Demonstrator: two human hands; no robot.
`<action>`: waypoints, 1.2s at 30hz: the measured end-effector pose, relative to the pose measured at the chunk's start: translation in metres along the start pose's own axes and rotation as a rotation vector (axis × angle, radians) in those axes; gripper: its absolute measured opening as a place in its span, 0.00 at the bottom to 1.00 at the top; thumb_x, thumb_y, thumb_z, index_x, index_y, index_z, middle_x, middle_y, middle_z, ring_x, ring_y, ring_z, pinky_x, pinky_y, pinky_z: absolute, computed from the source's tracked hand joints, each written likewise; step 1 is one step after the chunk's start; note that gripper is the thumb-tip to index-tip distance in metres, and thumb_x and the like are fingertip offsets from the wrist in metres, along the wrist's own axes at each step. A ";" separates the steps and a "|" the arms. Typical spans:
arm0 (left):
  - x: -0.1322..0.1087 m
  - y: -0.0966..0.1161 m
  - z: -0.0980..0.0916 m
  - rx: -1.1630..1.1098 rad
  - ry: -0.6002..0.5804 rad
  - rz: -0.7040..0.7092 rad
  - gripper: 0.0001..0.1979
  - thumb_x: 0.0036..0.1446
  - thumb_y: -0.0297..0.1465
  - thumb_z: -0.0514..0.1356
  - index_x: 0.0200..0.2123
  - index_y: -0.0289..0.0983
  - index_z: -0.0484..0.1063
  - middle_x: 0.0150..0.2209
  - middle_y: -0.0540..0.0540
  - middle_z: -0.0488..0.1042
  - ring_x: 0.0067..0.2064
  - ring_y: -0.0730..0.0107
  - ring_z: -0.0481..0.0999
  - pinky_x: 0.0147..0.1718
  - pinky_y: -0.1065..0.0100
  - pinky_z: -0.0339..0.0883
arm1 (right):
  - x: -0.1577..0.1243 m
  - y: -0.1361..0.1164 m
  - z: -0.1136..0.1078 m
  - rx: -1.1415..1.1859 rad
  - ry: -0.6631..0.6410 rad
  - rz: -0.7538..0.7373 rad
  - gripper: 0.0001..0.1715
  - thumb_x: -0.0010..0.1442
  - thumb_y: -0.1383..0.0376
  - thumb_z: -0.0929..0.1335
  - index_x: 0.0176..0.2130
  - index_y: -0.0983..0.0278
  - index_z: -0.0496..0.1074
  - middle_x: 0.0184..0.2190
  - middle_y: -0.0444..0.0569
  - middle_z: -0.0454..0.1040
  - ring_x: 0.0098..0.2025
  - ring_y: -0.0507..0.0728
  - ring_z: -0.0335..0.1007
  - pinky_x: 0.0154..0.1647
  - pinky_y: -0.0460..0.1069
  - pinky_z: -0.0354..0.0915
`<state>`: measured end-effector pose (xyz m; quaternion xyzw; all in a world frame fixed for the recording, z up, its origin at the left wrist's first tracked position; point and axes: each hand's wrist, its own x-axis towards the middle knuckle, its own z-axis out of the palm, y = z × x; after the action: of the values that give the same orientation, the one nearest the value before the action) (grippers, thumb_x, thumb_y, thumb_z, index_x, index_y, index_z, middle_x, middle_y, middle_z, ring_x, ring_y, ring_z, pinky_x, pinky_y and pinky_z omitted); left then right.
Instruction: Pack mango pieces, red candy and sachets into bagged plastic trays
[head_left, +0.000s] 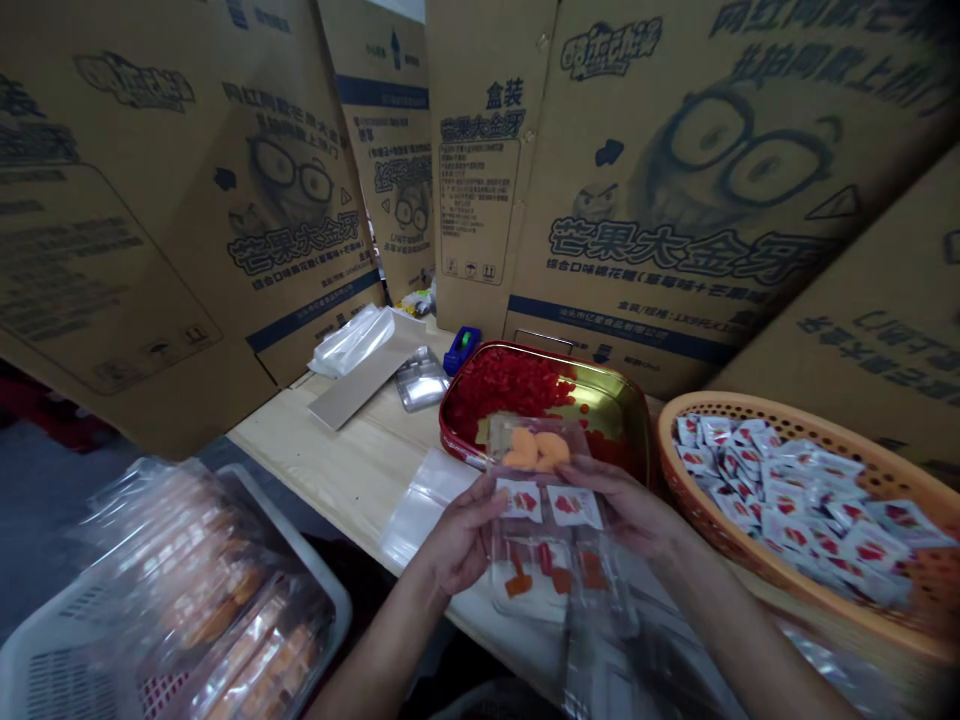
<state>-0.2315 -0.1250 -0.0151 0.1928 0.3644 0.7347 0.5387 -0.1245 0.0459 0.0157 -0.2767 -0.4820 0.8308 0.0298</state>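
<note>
My left hand (457,532) and my right hand (622,508) both grip a clear plastic bag (540,560) above the table edge. Inside the bag are orange candy pieces (534,450) and two white sachets with red print (546,503). Smaller red-orange pieces show lower in the bag. Just beyond my hands stands a red-rimmed metal tray (450,425) holding loose red pieces (502,385). To the right, an orange woven basket (750,410) is heaped with several similar sachets (795,510).
Printed cardboard cartons (660,200) stand along the back of the wooden table (337,450). On it lie a blue tape dispenser (461,350), folded plastic film (352,340), a foil pouch (420,380) and a flat clear bag (424,505). A white crate of wrapped packs (300,590) sits lower left.
</note>
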 end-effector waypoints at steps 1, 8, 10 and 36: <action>0.001 0.000 0.001 0.153 -0.016 0.016 0.21 0.59 0.36 0.51 0.56 0.38 0.60 0.48 0.40 0.72 0.46 0.60 0.74 0.42 0.62 0.68 | -0.010 0.001 -0.006 0.090 0.027 0.000 0.07 0.49 0.69 0.71 0.32 0.64 0.71 0.30 0.48 0.78 0.29 0.55 0.75 0.32 0.50 0.70; 0.025 -0.024 -0.052 1.907 0.013 0.402 0.15 0.56 0.30 0.55 0.47 0.39 0.71 0.50 0.40 0.72 0.54 0.55 0.67 0.49 0.55 0.61 | -0.061 -0.001 -0.045 0.418 0.260 -0.084 0.07 0.49 0.72 0.70 0.31 0.62 0.73 0.28 0.46 0.79 0.28 0.57 0.76 0.30 0.49 0.73; 0.029 -0.033 -0.067 1.962 0.022 0.431 0.13 0.55 0.28 0.56 0.44 0.40 0.72 0.50 0.41 0.72 0.55 0.55 0.65 0.51 0.51 0.58 | -0.072 -0.002 -0.051 0.443 0.297 -0.109 0.08 0.49 0.71 0.70 0.32 0.62 0.74 0.30 0.47 0.79 0.29 0.57 0.76 0.31 0.50 0.73; -0.001 0.001 0.012 1.203 0.450 0.620 0.06 0.59 0.35 0.50 0.34 0.39 0.63 0.49 0.40 0.71 0.51 0.66 0.70 0.49 0.63 0.61 | -0.112 0.008 -0.061 0.594 0.493 -0.269 0.08 0.43 0.71 0.72 0.28 0.61 0.75 0.26 0.44 0.79 0.25 0.56 0.75 0.31 0.50 0.73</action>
<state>-0.2236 -0.1226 -0.0063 0.3951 0.7374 0.5476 0.0170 0.0023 0.0544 0.0343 -0.3815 -0.2311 0.8313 0.3315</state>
